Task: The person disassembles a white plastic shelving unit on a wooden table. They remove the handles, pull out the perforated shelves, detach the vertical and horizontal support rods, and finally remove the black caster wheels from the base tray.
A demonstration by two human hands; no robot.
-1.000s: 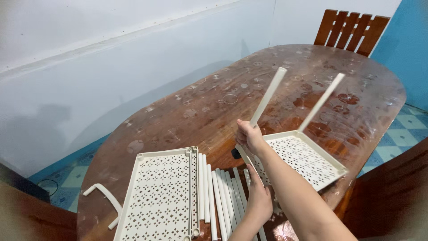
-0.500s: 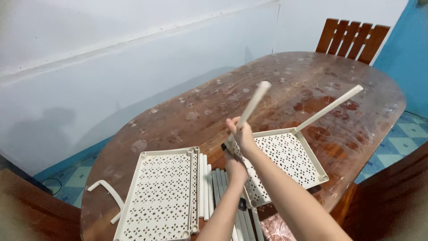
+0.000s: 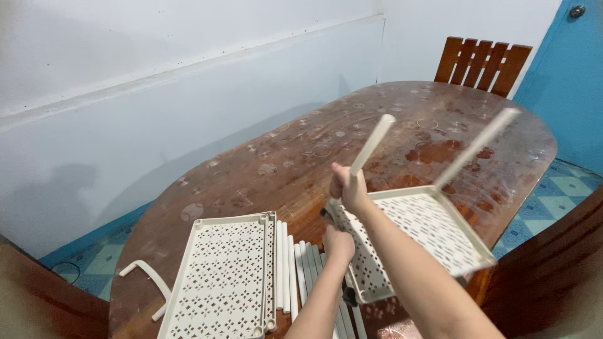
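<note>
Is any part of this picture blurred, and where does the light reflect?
Head view: the far white pole is smeared by motion blur, while the pole in the right hand is sharper; the glossy table shows soft glare; a dim shadow lies on the wall.

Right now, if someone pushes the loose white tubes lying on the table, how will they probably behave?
The white tubes look round and smooth, so they would probably roll on the glossy table. They seem thin, hollow plastic, likely light and fairly stiff. The flat perforated shelf beside them might stop rolling leftwards.
</note>
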